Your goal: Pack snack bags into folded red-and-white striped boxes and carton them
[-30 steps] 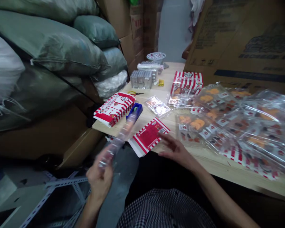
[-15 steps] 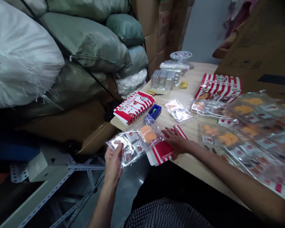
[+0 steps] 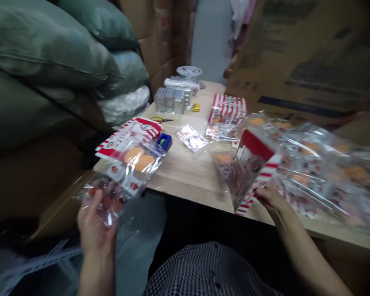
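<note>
My left hand (image 3: 95, 220) grips the lower end of a clear plastic bag (image 3: 123, 174), thumb on top. Inside it are orange rounded pieces, white printed cards and small brown-red items. The bag is over the table's left edge, partly in front of a red-and-white printed stack (image 3: 132, 133). On the other side, my right hand (image 3: 269, 197) is closed on the lower right edge of a red-and-white striped card (image 3: 255, 164), which is folded and held tilted above the table. Motion blurs the card, and some of my right fingers are hidden behind it.
Many filled clear bags (image 3: 314, 172) cover the table's right side. A blue tape dispenser (image 3: 164, 142), scissors (image 3: 162, 119), a flat clear packet (image 3: 193, 137) and clear boxes (image 3: 170, 100) are further back. A big carton (image 3: 296, 61) stands at right, stuffed sacks (image 3: 55, 53) at left.
My right hand has lifted the striped card off the table's front edge and carried it right. My left hand still holds the bag, now turned more upright. The view has swung right.
</note>
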The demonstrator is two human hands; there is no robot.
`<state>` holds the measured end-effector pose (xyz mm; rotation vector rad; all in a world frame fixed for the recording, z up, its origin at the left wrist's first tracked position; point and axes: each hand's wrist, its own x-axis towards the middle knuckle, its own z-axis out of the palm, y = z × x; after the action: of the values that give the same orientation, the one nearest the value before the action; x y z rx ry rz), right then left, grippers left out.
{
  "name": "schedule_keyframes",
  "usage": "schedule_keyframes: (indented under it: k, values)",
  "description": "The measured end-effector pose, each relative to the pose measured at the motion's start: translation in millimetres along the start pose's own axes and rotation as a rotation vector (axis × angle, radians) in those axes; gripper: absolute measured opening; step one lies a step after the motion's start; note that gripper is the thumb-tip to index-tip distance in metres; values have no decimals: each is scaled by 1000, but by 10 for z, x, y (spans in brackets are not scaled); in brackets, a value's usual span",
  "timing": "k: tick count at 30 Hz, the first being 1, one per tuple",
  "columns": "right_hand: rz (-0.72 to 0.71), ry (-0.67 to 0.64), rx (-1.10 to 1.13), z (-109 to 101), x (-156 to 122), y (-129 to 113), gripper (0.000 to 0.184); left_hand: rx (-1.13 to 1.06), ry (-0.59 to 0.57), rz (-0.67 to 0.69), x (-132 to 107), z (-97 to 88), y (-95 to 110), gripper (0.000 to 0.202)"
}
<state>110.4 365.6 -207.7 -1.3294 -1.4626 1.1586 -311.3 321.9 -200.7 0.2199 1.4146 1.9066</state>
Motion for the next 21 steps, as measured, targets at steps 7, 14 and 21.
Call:
schedule_keyframes:
  k: [7,14,21]
  values:
    - [158,478,799,-214,-183,128,64,56,-67,-55,-79,216,-138,19]
    - [82,-29,113,188,-198,16,94,67,-110,30,-142,228,-4,22]
    - [-284,-241,-849,899,-65,255,109,162,-108,74,-99,-148,204,39]
